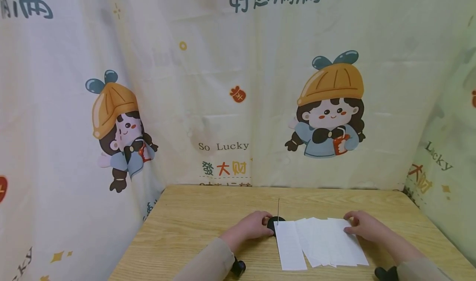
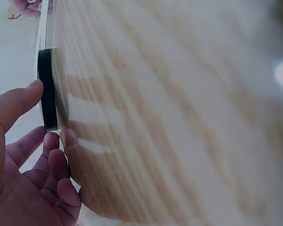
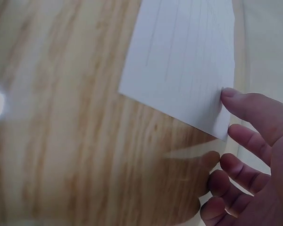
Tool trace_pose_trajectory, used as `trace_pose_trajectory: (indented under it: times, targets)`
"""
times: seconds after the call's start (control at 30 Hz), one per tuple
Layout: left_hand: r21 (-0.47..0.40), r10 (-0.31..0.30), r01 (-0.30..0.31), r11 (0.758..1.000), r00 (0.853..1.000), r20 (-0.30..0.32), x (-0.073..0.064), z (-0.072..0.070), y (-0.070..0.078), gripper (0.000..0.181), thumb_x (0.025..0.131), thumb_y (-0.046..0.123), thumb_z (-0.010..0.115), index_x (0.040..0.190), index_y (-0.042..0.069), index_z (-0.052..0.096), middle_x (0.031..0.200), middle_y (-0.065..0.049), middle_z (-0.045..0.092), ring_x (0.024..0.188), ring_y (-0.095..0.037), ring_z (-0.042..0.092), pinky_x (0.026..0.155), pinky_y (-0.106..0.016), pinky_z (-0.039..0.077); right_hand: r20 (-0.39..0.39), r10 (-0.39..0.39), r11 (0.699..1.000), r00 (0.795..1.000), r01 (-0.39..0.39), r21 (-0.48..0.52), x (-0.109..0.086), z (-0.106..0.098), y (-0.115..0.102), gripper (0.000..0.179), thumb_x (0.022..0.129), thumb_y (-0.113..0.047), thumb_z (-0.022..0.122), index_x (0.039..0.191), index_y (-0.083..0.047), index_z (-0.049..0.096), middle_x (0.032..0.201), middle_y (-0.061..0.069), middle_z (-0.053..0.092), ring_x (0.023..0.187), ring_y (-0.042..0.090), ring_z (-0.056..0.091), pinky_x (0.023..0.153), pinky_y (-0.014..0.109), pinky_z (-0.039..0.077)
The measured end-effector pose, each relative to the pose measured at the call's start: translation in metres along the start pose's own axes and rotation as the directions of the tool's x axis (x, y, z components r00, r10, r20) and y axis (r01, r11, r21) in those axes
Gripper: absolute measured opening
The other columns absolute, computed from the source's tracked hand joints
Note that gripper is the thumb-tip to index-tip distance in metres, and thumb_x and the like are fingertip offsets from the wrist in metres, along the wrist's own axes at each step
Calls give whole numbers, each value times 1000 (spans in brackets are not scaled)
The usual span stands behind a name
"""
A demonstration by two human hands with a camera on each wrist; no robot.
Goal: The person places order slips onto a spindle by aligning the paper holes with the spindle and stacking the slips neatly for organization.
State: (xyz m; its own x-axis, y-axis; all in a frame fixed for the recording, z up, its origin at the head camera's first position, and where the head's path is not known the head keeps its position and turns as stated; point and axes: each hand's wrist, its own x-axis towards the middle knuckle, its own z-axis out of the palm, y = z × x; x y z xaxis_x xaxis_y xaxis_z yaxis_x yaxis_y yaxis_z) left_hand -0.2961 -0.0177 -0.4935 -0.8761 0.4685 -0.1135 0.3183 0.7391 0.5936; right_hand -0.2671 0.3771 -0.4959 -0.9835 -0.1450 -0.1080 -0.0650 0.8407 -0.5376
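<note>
My left hand (image 1: 253,225) grips the rim of a round black base (image 1: 271,226) with a thin upright metal spike (image 1: 278,208), a bill spike. In the left wrist view its thumb and fingers lie around the edge of that base (image 2: 47,94). Several white paper slips (image 1: 323,241) lie fanned out, overlapping, to the right. The leftmost slip (image 1: 291,248) covers part of the base by the spike; whether the spike pierces it I cannot tell. My right hand (image 1: 366,226) pinches the far right corner of the rightmost paper slip (image 3: 179,61) between thumb and fingers.
Everything rests on a wood-grain table (image 1: 193,215). Behind it and at both sides hangs a cream curtain (image 1: 208,74) printed with cartoon figures. Black wrist devices (image 1: 238,267) sit at both sleeves.
</note>
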Motion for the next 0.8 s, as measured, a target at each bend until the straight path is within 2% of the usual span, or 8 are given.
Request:
trace_pose_trajectory:
  times: [0.1,0.33,0.57,0.8]
  targets:
    - [3,3,-3,1000,1000,-3,1,1,-2,49,82,29,82,125,15,64,96,5,60,88,-12,53,86,-34,46,10,-7,1000,1000,7,-5,2,-1,0,44,82,-26,81,112,0,62,83,6,50,75,21,46,65,36,38]
    - [11,10,-10,1000,1000,-3,4,2,-5,49,82,30,82,125,15,64,95,6,59,87,-11,52,85,-32,46,40,30,1000,999,-30,-4,6,-1,0,37,82,-25,81,105,-3,62,87,5,53,81,21,49,70,37,41]
    - [9,16,-16,1000,1000,4,5,3,-6,50,82,30,81,126,15,64,95,6,59,87,-11,52,84,-32,46,46,65,997,997,-66,28,1,1,-4,27,84,-18,78,91,-5,56,80,4,50,73,19,48,64,33,39]
    - [19,13,-13,1000,1000,2,7,5,-9,49,82,31,81,126,16,64,95,6,59,87,-11,53,85,-33,46,25,72,997,997,-71,-15,-3,2,-13,25,84,-16,77,91,-5,55,81,4,54,72,19,50,62,34,41]
